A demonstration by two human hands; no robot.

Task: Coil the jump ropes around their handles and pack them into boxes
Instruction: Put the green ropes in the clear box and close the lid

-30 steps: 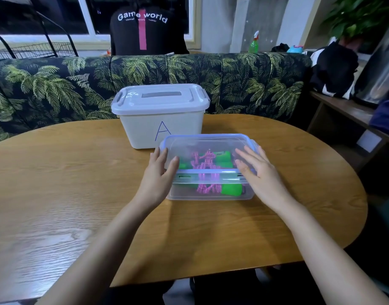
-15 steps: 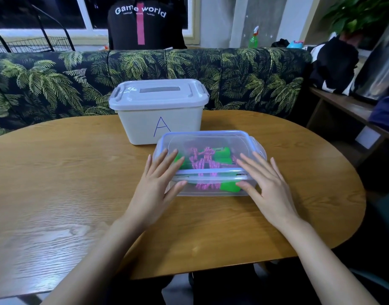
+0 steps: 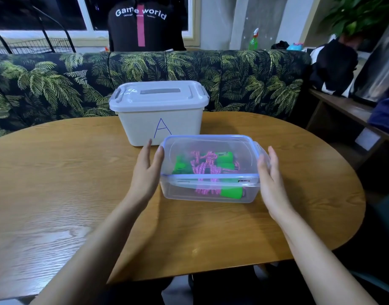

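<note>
Your hands have moved off the top of the lid (image 3: 211,140) to the two short ends of the clear box (image 3: 184,193), which sits on the table (image 3: 57,183) just in front of the white box marked A (image 3: 145,122). The coiled pink jump rope (image 3: 203,167) with green handles lies inside. I think you should now press both end latches down evenly, at the same time. The grip of the left hand (image 3: 146,172) and of the right hand (image 3: 270,179) is open, with fingers straight. The thumbs seem to touch the lid's ends and clasp nothing.

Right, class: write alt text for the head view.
The left hand and right hand, open, flank a clear lidded box holding a pink jump rope with green handles, on a wooden table; a white box marked A stands behind.
</note>
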